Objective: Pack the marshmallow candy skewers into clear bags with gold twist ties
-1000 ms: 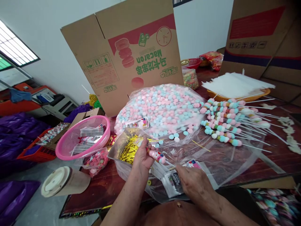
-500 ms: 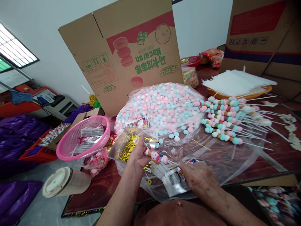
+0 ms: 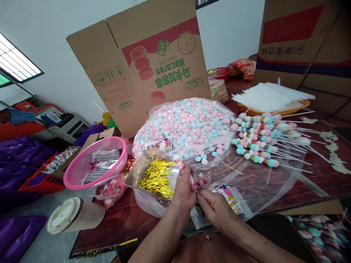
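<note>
1. Pink-topped candy skewer [image 3: 179, 164], one, sits between two bare hands over the table's near side: the left hand [image 3: 184, 188] has its fingers curled around it, while the right hand [image 3: 218, 208] pinches at its lower end, the exact grip partly hidden.
2. Good handling here, I judge, means a steady but light left hold that spares the soft candies, with the right fingertips working close to the stick.
3. Just beyond, one metal tray [image 3: 131, 179] holds gold ties [image 3: 156, 177], too many to count; one paper cup [image 3: 76, 215] and one pink basket [image 3: 67, 177] lie leftward.
4. Farther, one big candy bag [image 3: 186, 124] adjoins piled skewers [image 3: 255, 155], overlapping beyond counting.
5. Behind, two large cartons stand, one printed "Macaron" [image 3: 161, 40].
</note>
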The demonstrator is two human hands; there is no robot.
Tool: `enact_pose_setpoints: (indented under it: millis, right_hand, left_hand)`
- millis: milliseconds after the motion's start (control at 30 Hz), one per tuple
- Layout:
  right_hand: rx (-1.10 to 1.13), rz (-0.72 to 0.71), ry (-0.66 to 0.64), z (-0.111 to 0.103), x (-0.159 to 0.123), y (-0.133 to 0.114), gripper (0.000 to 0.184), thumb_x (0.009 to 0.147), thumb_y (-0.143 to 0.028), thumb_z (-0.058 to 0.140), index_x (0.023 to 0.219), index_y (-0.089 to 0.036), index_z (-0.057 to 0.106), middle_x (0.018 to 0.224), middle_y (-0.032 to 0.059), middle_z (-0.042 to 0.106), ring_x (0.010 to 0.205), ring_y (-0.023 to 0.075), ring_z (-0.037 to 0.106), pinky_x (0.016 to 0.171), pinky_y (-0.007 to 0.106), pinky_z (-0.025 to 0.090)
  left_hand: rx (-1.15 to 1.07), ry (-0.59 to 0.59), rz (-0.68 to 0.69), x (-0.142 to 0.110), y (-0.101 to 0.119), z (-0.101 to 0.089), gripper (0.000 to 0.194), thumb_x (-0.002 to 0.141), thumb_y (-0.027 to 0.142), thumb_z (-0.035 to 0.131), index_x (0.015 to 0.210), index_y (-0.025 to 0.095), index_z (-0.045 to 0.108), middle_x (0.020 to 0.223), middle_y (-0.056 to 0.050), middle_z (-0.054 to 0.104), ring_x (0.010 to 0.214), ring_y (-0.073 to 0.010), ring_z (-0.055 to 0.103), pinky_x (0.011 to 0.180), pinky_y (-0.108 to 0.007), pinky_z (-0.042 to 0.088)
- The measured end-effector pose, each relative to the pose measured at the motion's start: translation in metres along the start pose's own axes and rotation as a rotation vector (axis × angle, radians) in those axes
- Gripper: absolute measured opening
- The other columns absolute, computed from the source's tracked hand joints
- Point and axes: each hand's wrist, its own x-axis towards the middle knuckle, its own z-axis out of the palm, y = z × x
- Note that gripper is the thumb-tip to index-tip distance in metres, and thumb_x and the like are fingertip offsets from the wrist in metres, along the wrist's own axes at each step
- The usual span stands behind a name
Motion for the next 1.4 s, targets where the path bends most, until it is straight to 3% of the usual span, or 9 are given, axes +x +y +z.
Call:
enact_pose_setpoints:
  millis: [233, 333, 500, 633, 733, 800, 900, 1100, 1400]
  right_hand:
    - [0.032, 0.01, 0.032, -0.003, 0.002, 0.006, 0.036, 0.089, -0.037, 0.032, 0.06, -0.019, 0.047, 0.049, -0.0016, 0.05, 0.047, 0.0126, 0.048, 0.049, 0.023, 0.037]
    - [-0.025, -0.068, 0.098, 0.002, 0.003, 0.008, 0.034, 0.089, -0.034, 0.031, 0.078, -0.017, 0.058, 0.067, 0.0059, 0.063, 0.06, 0.0168, 0.058, 0.058, 0.026, 0.044]
    - [-0.051, -0.083, 0.166, 0.006, 0.012, 0.012, 0.033, 0.089, -0.032, 0.031, 0.08, -0.017, 0.058, 0.07, 0.0068, 0.064, 0.064, 0.0182, 0.059, 0.059, 0.027, 0.044]
    - [0.002, -0.08, 0.127, -0.013, 0.012, 0.015, 0.028, 0.089, -0.033, 0.033, 0.071, -0.019, 0.05, 0.061, 0.0003, 0.056, 0.059, 0.0143, 0.053, 0.055, 0.024, 0.04]
    - [-0.027, -0.094, 0.046, -0.037, 0.01, 0.013, 0.03, 0.09, -0.034, 0.032, 0.067, -0.02, 0.045, 0.053, -0.0038, 0.046, 0.051, 0.0116, 0.045, 0.051, 0.022, 0.036]
    - [-0.05, -0.149, -0.027, -0.054, 0.01, 0.008, 0.032, 0.091, -0.034, 0.032, 0.064, -0.02, 0.043, 0.053, -0.0044, 0.043, 0.051, 0.0109, 0.042, 0.051, 0.022, 0.034]
    - [-0.15, -0.243, -0.138, -0.073, 0.013, -0.005, 0.032, 0.091, -0.033, 0.032, 0.066, -0.02, 0.046, 0.058, -0.0028, 0.047, 0.054, 0.0111, 0.043, 0.052, 0.022, 0.033]
    - [-0.371, -0.339, -0.196, -0.091, 0.018, -0.013, 0.03, 0.091, -0.027, 0.032, 0.074, -0.019, 0.055, 0.065, 0.0007, 0.056, 0.06, 0.0129, 0.049, 0.056, 0.024, 0.033]
    - [-0.766, -0.388, -0.349, -0.095, 0.036, -0.024, 0.022, 0.078, -0.011, 0.042, 0.063, -0.019, 0.056, 0.056, 0.0009, 0.055, 0.049, 0.0122, 0.042, 0.048, 0.026, 0.019]
  left_hand:
    - [0.025, 0.076, -0.022, -0.004, 0.0, -0.007, 0.035, 0.06, 0.041, 0.077, 0.067, 0.016, 0.053, 0.045, 0.005, 0.053, 0.048, -0.0104, 0.054, 0.067, -0.028, 0.048]
    - [0.053, 0.066, -0.062, -0.003, -0.005, -0.006, 0.033, 0.063, 0.042, 0.074, 0.063, 0.016, 0.053, 0.04, 0.006, 0.046, 0.048, -0.0118, 0.054, 0.07, -0.03, 0.047]
    - [0.437, 0.103, 0.018, -0.014, -0.021, -0.004, 0.026, 0.078, 0.041, 0.058, 0.077, 0.016, 0.063, 0.061, -0.001, 0.059, 0.076, -0.0177, 0.06, 0.082, -0.029, 0.043]
    - [0.996, -0.241, 0.045, -0.039, 0.008, -0.01, 0.027, 0.078, 0.037, 0.059, 0.097, 0.019, 0.065, 0.085, -0.006, 0.066, 0.086, -0.0209, 0.058, 0.082, -0.031, 0.043]
    - [1.404, -0.191, 0.419, -0.047, 0.058, -0.012, 0.024, 0.072, 0.034, 0.066, 0.093, 0.022, 0.069, 0.092, -0.01, 0.067, 0.093, -0.0275, 0.057, 0.091, -0.041, 0.038]
    - [1.631, -0.143, 0.679, -0.042, 0.089, -0.013, 0.046, 0.062, 0.031, 0.075, 0.107, 0.026, 0.064, 0.122, -0.011, 0.056, 0.12, -0.0362, 0.039, 0.105, -0.051, 0.016]
    - [1.793, -0.321, 0.805, -0.026, 0.108, -0.016, 0.057, 0.058, 0.029, 0.078, 0.112, 0.03, 0.059, 0.128, -0.009, 0.052, 0.131, -0.0375, 0.024, 0.105, -0.057, -0.002]
    - [1.719, -0.495, 0.468, -0.014, 0.073, -0.021, 0.021, 0.076, 0.036, 0.062, 0.094, 0.026, 0.065, 0.084, -0.007, 0.066, 0.081, -0.026, 0.059, 0.082, -0.035, 0.04]
    - [1.232, -0.316, 0.151, -0.025, 0.023, -0.031, 0.021, 0.082, 0.035, 0.055, 0.069, 0.021, 0.063, 0.058, -0.001, 0.056, 0.054, -0.0154, 0.046, 0.056, -0.022, 0.027]
